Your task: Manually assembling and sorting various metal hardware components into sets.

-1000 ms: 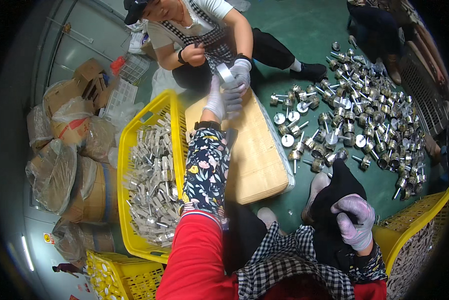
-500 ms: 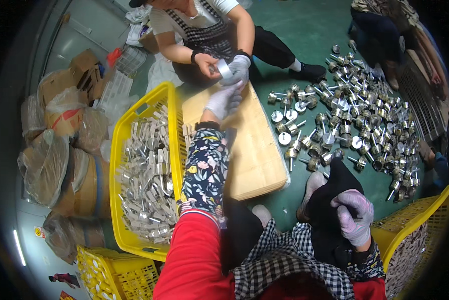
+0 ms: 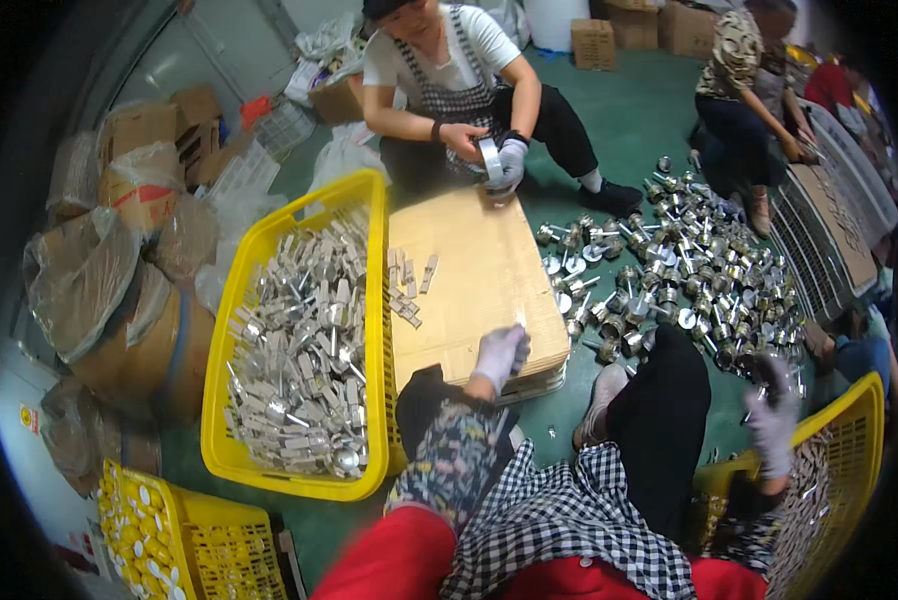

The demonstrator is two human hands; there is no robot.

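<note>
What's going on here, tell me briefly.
The person's gloved left hand is at the near end of a cardboard stack; the gloved right hand, blurred, is by the right-hand yellow basket. Whether either holds anything is unclear. Opposite, a seated co-worker holds a silvery roll. A few flat pieces lie on the stack, beside the filled left-hand yellow basket; metal parts are spread on the floor.
</note>
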